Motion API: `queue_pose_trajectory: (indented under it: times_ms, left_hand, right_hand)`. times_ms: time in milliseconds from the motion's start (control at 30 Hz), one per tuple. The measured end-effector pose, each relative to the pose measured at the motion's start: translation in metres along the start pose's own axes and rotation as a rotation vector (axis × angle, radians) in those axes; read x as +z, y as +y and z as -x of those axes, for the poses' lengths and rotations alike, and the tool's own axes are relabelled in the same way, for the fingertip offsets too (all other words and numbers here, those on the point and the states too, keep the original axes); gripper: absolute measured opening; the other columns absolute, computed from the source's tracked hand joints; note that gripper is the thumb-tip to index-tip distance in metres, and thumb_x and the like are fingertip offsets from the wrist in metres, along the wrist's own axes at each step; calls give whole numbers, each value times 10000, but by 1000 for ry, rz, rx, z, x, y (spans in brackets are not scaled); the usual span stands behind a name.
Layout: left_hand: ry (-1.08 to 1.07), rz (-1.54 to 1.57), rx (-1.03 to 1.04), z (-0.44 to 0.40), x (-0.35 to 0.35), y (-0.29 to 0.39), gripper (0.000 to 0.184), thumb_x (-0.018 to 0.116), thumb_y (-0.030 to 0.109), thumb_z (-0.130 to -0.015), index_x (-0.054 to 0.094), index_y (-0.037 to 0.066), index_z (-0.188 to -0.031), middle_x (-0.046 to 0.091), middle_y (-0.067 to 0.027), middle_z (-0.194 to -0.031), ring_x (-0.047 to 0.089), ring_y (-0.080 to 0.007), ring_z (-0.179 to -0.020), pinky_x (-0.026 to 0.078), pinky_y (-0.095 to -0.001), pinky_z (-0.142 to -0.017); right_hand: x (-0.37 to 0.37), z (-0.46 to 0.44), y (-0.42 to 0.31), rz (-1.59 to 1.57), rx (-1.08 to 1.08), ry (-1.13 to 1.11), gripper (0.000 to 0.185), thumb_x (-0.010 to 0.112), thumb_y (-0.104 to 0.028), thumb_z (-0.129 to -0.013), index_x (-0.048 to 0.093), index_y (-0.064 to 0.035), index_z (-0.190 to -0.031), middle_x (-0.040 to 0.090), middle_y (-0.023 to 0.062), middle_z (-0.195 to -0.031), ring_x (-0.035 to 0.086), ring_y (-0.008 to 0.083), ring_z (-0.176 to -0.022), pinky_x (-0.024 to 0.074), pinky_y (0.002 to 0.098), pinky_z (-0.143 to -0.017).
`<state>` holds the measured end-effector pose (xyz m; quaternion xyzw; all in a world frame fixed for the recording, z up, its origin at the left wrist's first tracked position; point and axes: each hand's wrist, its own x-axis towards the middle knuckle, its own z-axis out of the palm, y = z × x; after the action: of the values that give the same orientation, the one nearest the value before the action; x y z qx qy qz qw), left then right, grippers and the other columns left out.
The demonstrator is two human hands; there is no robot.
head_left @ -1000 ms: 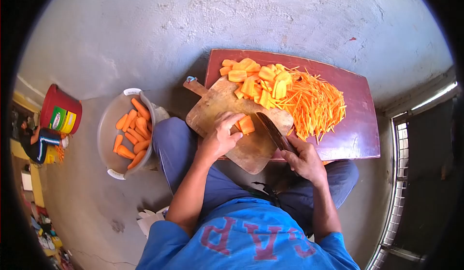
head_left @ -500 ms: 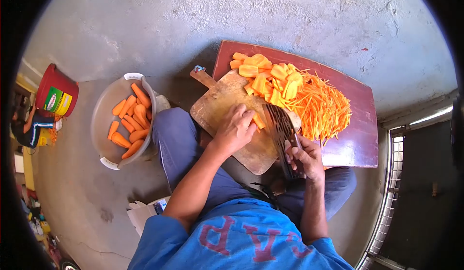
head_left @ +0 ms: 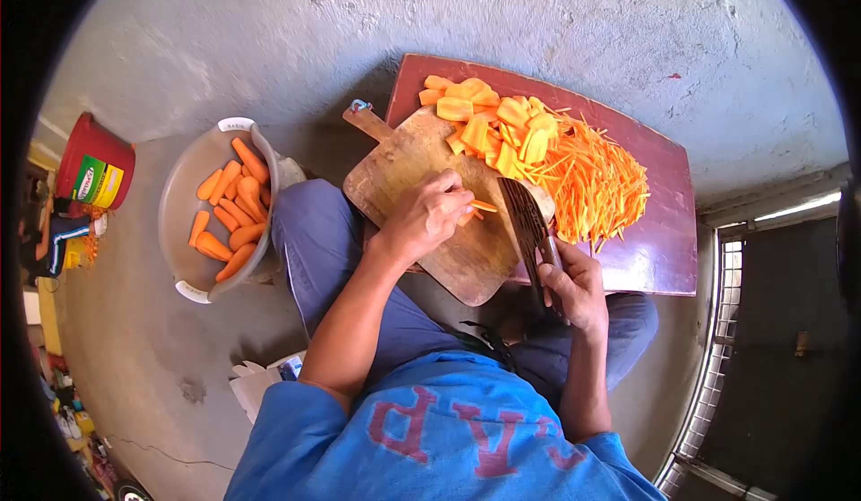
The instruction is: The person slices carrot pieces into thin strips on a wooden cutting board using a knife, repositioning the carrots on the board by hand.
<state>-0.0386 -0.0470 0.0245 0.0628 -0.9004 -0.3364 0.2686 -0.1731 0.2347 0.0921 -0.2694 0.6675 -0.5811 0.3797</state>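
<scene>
My left hand [head_left: 429, 209] rests on the wooden cutting board [head_left: 404, 174], fingers closed on a small stack of carrot slices [head_left: 477, 209], thin cut ends poking out at its right side. In my right hand [head_left: 578, 286] is the dark handle of a cleaver [head_left: 525, 218]. Its broad blade is marked with dark streaks and stands over the board's right side, slightly apart from the carrot slices. Along the board's far edge lie flat carrot slabs [head_left: 493, 129]. A large heap of shredded carrot [head_left: 601, 182] spreads right of them.
The board lies on a dark red tabletop [head_left: 659, 259] against the wall. To the left, a grey basin [head_left: 182, 232] holds several whole carrots [head_left: 240, 209]. A red bucket [head_left: 115, 153] and another person [head_left: 58, 241] are at the far left. A barred door frame [head_left: 722, 322] stands at right.
The cleaver has shifted slightly right and turned more edge-on, away from my left hand. Thin strips now show beside the left fingers. The whole view has shifted a little.
</scene>
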Motion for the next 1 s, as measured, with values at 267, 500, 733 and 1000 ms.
queue_pose_trajectory:
  times_ms: [267,500,733,1000]
  left_hand:
    - [-34,20,16,5,-12,1,190,779,-12,-952,845,-8,-1130,735,-146,-1069,742,-355,-1016,603,-460,-926]
    - [-54,-138,96,10,-9,1,228,712,51,-966,865,37,-1135,719,-107,-1038,696,-329,-1034,571,-457,-977]
    - [-29,-188,64,14,-7,12,209,744,81,-973,857,60,-1148,711,-80,-1086,669,-318,-1070,554,-467,-1007]
    - [-4,-138,103,14,-6,0,211,748,35,-935,841,29,-1125,717,-109,-1047,695,-339,-1046,561,-482,-963]
  right_hand:
    - [21,26,-17,25,36,16,408,764,-174,-1102,708,67,-1426,662,-23,-895,571,60,-652,466,248,-592]
    - [22,19,-17,186,99,-23,274,721,-140,-1102,734,31,-1316,645,-28,-847,566,61,-645,466,265,-595]
    - [22,18,-12,207,86,-27,375,706,-129,-1100,709,72,-1417,677,-16,-877,572,56,-641,460,238,-590]
    - [29,27,-27,97,41,3,291,724,-111,-1108,734,55,-1347,652,-30,-856,560,55,-644,468,259,-595]
